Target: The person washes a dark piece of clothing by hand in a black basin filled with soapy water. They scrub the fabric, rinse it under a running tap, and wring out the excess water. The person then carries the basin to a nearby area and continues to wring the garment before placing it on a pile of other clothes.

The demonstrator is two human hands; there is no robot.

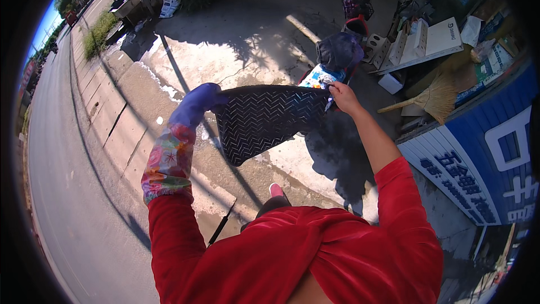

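Observation:
A black rubber mat (265,118) with a raised herringbone pattern hangs between my two hands. My left hand (202,99), in a purple rubber glove with a flowered sleeve cover, grips its upper left corner. The upper right corner is held in my bare right hand (344,95), with a crumpled cloth (322,77) showing just behind it. Beyond that hand, a dark cloth or cover (339,50) lies over part of what looks like a red and black scooter (356,23). The mat hides part of the ground.
A straw broom (434,97) lies at the right near a white perforated metal panel (426,44) and piled boxes. A blue and white sign board (476,143) stands close on the right. Wet concrete (261,65) spreads ahead; a paved road (84,202) runs along the left.

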